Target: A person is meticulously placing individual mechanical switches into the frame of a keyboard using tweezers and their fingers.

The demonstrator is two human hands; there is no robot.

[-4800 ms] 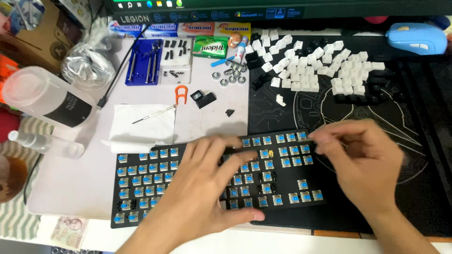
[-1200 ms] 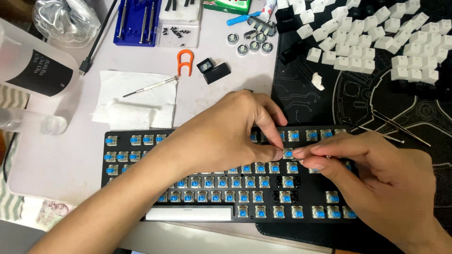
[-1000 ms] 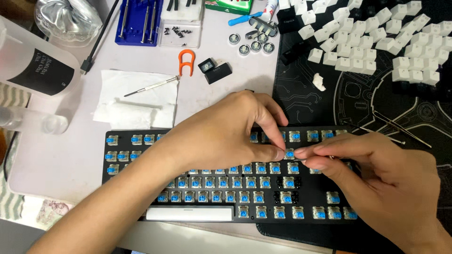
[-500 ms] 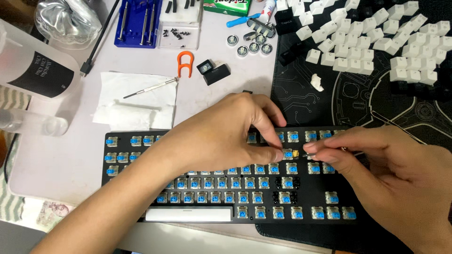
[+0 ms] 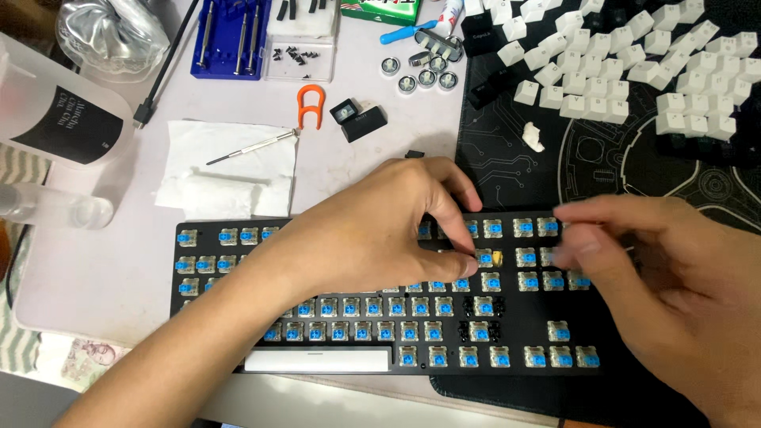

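Note:
A black keyboard (image 5: 238,317) with its keycaps off lies across the near edge of the desk, showing rows of blue switches; one white spacebar remains on it. My left hand (image 5: 372,230) rests over the middle of the board, thumb and forefinger pinched at a switch (image 5: 483,257) in the upper rows. Beside that switch sits a small yellowish part (image 5: 498,257). My right hand (image 5: 666,277) hovers over the right end of the board, blurred, fingers loosely curled; whether it holds anything small I cannot tell.
White and black keycaps (image 5: 634,63) lie heaped on the dark desk mat at the back right. A tissue with a thin screwdriver (image 5: 254,148), an orange keycap puller (image 5: 311,105), a blue tool case (image 5: 230,36), small round parts (image 5: 420,71) and a large plastic bottle (image 5: 55,111) lie behind the board.
My right hand has drawn back to the right, away from the switch. The left hand stays pinched at the same spot.

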